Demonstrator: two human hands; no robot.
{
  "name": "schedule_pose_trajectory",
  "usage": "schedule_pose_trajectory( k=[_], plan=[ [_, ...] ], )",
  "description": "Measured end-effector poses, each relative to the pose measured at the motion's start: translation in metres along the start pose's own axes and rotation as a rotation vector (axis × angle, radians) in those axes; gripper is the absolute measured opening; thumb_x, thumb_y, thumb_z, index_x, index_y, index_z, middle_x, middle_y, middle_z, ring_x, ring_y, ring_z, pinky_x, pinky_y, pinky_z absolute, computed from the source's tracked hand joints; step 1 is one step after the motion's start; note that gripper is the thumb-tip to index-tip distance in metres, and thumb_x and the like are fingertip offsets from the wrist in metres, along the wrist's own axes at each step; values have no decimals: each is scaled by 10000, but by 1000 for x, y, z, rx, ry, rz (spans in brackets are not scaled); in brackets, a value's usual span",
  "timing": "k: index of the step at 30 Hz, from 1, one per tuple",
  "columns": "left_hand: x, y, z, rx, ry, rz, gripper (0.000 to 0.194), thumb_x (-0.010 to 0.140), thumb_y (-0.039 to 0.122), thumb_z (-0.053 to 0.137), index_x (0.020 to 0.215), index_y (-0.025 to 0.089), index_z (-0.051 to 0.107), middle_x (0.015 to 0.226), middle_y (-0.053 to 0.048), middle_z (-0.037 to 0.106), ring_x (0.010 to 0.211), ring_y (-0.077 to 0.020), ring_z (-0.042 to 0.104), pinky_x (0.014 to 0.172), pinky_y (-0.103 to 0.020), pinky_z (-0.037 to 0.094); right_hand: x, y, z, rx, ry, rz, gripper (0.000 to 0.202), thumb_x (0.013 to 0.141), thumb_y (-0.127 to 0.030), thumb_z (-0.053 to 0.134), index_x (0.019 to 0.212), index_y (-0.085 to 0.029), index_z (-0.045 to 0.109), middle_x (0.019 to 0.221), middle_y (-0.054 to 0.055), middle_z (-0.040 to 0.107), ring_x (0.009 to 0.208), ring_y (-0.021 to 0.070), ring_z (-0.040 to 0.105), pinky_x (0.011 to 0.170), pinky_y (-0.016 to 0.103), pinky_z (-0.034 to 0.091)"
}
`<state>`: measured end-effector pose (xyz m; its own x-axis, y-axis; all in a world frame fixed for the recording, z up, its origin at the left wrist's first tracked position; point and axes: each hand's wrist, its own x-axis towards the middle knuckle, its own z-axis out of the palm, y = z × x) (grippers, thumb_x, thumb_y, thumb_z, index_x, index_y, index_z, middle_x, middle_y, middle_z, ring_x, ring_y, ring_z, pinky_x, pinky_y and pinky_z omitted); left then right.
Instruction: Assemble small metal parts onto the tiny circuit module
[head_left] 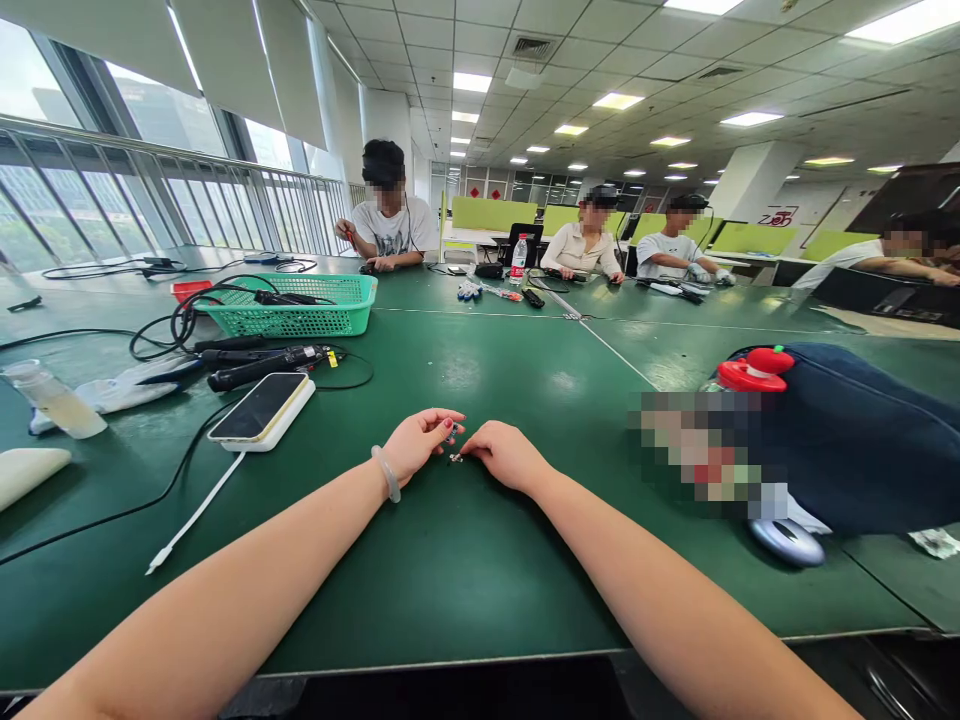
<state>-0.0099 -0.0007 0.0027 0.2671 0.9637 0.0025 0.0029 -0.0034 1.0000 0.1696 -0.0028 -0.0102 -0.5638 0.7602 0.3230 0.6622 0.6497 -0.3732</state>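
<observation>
My left hand (421,444), with a pale bangle (386,474) at its wrist, has thumb and fingers pinched around a small dark bluish piece (452,433). Just below its fingertips, several tiny light-coloured bits (456,458) lie on the green table (420,590). My right hand (506,455) is beside them, its fingers curled and the index fingertip at the bits. Whether anything is between its fingertips is too small to tell.
On the left are a phone on a white block (262,410), black tools (262,368), cables and a green basket (292,315). A dark blue bag (862,440) and a mouse (787,541) are on the right. Several people sit across the table.
</observation>
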Motion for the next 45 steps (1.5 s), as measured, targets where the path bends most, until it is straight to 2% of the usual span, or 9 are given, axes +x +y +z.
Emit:
schedule_pose_trajectory(
  k=[4,9,14,18,22,26,34,45],
  plan=[
    [4,-2,-5,165,73,11,344,764,429,603,951,146,659,888,-86,685,640,-110,539,469,-202,367,-2,0,-3,19,13,92,262,810,-76,511,867,-236,711,879,11,707,860,159,607,817,314,465],
    [5,-4,-8,301,78,46,282,793,388,575,929,161,670,858,-57,701,501,-72,478,506,-227,419,-4,1,-3,181,159,137,227,805,-115,505,901,-219,683,901,27,678,833,139,612,785,299,490],
    [6,-4,-4,164,66,31,215,796,230,584,982,134,636,896,-74,681,570,-85,572,561,-241,478,-3,2,-2,458,228,260,168,791,-181,505,863,-195,655,874,27,648,736,122,630,738,283,514],
    [3,-2,-1,59,24,26,342,710,49,623,1044,123,603,949,-83,657,698,-120,649,703,-288,529,-3,1,-1,581,236,292,177,798,-215,479,906,-192,617,806,17,632,708,122,618,727,286,510],
    [-1,1,2,66,-38,24,427,656,27,667,1067,115,593,943,-88,662,744,-146,663,771,-327,537,-3,-2,0,564,260,254,166,794,-253,479,920,-201,574,753,-2,607,679,122,579,695,279,491],
    [-3,1,6,101,-84,37,415,676,67,667,1080,114,586,926,-90,674,727,-146,658,763,-341,545,-4,-7,-1,483,259,212,131,804,-274,482,892,-206,553,760,-2,611,676,122,559,673,266,468],
    [-5,2,9,122,-116,47,349,690,59,637,1030,123,591,815,-36,670,728,-135,656,746,-316,554,-7,-11,-3,436,220,112,91,830,-225,461,913,-219,498,770,-12,627,675,123,566,681,264,449],
    [-5,-1,9,150,-123,87,349,678,70,642,1023,109,606,851,-64,686,762,-151,663,784,-343,543,-8,-11,-3,348,241,91,136,835,-206,459,970,-220,472,725,-27,595,632,117,538,656,247,426]
  ],
)
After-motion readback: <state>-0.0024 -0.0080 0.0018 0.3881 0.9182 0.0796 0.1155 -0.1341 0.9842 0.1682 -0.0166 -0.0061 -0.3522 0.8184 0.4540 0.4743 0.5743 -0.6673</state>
